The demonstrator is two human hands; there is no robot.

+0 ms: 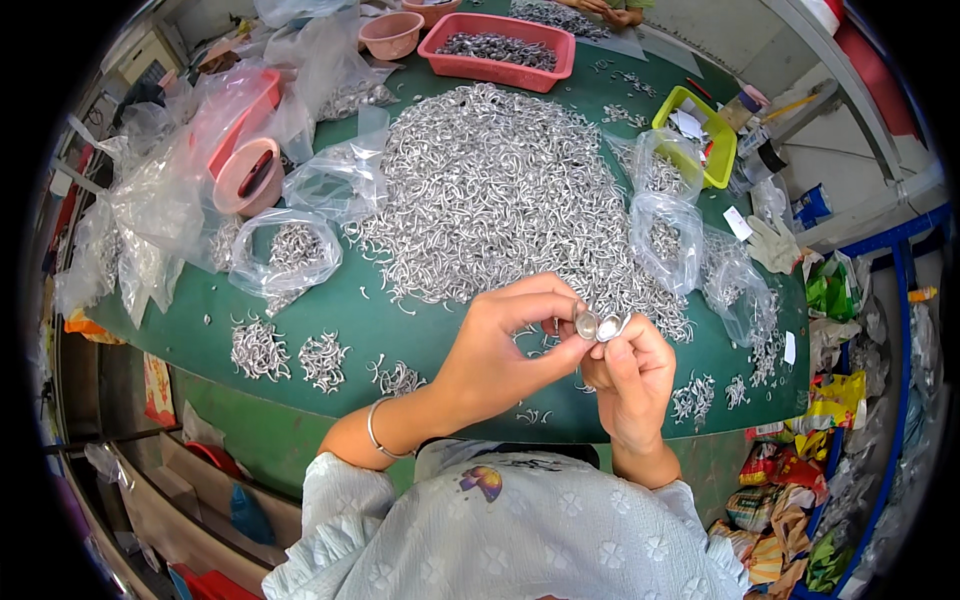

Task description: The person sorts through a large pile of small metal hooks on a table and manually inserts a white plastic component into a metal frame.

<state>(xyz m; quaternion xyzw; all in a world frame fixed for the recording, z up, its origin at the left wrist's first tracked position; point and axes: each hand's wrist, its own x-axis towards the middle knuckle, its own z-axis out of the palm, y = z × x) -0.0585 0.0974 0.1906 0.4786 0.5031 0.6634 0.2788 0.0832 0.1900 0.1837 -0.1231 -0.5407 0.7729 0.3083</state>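
Observation:
Close together over the near edge of the heap, both my hands are closed in pinches. Between thumb and fingers, my left hand (505, 350) grips a small round silver metal piece (587, 324). My right hand (634, 375) pinches a second shiny round metal piece (608, 328) right beside it; whether the two pieces touch or are joined I cannot tell. Beyond them spreads a large heap of small curved silver metal parts (490, 190). Small piles of similar parts (260, 348) lie along the table's front edge, left and right of my hands.
The green table (220, 385) carries clear bags of parts (285, 255) on both sides. At the back stand a pink tray (497, 78) of metal pieces and a yellow-green basket (722, 150). A pink bowl (228, 190) sits left. Another person's hands (610, 12) show at the far edge.

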